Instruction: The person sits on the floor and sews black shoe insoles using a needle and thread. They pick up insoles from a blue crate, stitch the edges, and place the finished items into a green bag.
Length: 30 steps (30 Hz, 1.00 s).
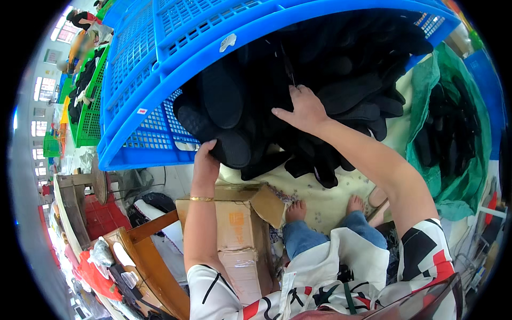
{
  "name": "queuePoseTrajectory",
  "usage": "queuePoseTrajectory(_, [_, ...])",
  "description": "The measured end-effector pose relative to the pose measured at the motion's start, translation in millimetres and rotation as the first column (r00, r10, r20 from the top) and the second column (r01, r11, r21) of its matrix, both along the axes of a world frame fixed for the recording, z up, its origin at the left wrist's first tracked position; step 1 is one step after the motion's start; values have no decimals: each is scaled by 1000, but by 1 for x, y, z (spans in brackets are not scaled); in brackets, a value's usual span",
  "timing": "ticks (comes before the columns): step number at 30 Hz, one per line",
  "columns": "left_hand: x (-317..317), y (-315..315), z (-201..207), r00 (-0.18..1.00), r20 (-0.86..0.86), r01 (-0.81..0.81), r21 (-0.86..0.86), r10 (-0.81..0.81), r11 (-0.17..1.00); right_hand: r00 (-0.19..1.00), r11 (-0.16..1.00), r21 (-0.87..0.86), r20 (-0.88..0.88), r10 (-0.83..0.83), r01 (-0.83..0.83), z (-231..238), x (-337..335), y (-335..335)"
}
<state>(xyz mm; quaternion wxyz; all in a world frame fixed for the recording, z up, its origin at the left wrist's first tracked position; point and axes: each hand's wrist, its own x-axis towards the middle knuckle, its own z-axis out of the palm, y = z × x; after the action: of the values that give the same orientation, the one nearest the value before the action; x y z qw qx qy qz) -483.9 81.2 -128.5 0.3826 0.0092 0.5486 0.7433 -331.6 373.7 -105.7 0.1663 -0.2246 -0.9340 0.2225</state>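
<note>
Low in the heap, my left hand [207,161] grips a black shoe [233,149] by its edge. Its thumb lies on top and the other fingers are hidden behind the shoe. Another black shoe [221,96] lies sole up just beyond. My right hand [305,110] rests on the dark heap of shoes [349,90], thumb spread away from the fingers. A thin, shiny dark strip [288,66] shows just past its fingertips; what it is I cannot make out. The heap fills a tilted blue plastic crate [130,88] and spills over its near edge.
A green sack [426,96] of black shoes stands at the right. Below my left forearm is an open cardboard box [229,216], beside a wooden frame [154,261]. Pale cloth [320,197] lies under my bare feet. At far left are a green crate [90,120] and another person [85,20].
</note>
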Motion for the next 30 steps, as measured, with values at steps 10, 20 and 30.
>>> queuePoseTrajectory(10, [-37, 87, 62, 999, 10, -29, -97, 30, 995, 960, 920, -380, 280, 16, 96, 40, -60, 41])
queuePoseTrajectory(20, [59, 64, 15, 994, 59, -84, -172, 95, 982, 998, 732, -681, 10, 64, -40, -13, 1, 24])
queuePoseTrajectory(30, [177, 21, -11, 968, 251, -39, 35, 29, 999, 994, 512, -854, -53, 92, -93, 14, 117, -10])
